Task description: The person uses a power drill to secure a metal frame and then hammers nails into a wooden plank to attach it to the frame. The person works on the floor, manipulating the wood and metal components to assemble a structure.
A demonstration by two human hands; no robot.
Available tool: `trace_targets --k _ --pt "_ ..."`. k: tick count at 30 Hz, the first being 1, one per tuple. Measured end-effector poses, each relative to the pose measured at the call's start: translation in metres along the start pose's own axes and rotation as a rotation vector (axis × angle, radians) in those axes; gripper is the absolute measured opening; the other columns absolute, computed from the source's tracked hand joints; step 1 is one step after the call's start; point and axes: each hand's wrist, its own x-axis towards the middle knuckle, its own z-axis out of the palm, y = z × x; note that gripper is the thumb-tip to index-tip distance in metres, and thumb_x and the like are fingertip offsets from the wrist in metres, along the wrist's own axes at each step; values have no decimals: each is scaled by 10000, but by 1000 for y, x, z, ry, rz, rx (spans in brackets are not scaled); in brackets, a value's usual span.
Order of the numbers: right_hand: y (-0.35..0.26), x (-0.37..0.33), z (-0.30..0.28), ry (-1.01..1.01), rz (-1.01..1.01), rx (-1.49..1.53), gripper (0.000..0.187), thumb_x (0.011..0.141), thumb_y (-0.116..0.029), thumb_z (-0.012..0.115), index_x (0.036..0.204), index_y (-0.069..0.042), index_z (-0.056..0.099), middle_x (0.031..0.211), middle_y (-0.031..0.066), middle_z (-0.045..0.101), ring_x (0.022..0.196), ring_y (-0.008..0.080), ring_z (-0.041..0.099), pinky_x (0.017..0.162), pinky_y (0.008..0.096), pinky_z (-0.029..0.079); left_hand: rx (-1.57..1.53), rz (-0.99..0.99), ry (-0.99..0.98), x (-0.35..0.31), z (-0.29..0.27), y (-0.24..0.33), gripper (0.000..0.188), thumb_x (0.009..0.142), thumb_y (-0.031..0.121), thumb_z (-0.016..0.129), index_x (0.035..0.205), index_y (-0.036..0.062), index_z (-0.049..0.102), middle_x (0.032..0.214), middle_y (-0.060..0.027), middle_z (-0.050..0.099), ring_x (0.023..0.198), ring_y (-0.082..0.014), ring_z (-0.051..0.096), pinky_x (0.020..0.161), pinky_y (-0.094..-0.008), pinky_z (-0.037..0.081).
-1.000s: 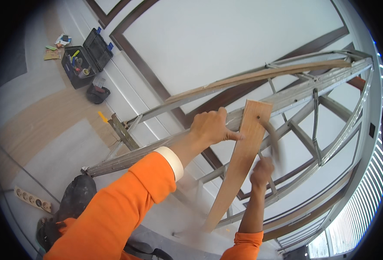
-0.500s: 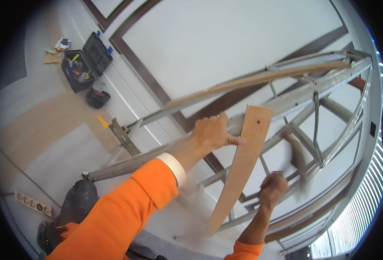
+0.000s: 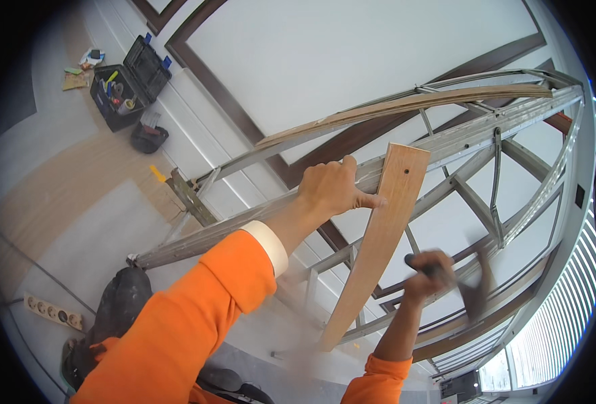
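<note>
My left hand (image 3: 331, 190) grips the upper left edge of a long wooden board (image 3: 382, 246), its thumb against the edge and its fingers over the metal ladder rail behind. The board slants down toward the lower middle and has a small dark hole near its top end. To the right of the board, my right hand (image 3: 430, 275) is closed round the dark handle of a hatchet (image 3: 476, 293). The hatchet's head is smeared by motion and stands apart from the board. The metal ladder (image 3: 446, 147) runs behind both hands.
Long thin wooden strips (image 3: 405, 106) lie along the ladder's far side. An open black toolbox (image 3: 117, 101) with several tools stands on the floor at upper left, near a dark cap-like thing (image 3: 149, 137). A power strip (image 3: 53, 312) with cables lies at lower left.
My right hand has moved slightly up, and the hatchet head has swung down and to the right, away from the board. My left hand and the board stay almost in place.
</note>
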Motion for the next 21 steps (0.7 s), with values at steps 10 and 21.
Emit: trace_targets --k 10,21 --pt "24 -11 21 -288 274 -388 693 926 -596 388 634 28 470 462 135 420 433 198 484 421 357 341 -11 -29 -30 4 4 3 936 503 863 609 821 -15 541 730 -191 647 731 -337 670 642 -422 524" --pt "-5 16 7 -460 606 -418 613 891 -525 478 694 50 558 548 234 492 500 361 482 495 445 371 77 -18 87 13 -3 9 954 523 844 616 892 -33 547 748 -212 643 729 -344 665 647 -425 517"
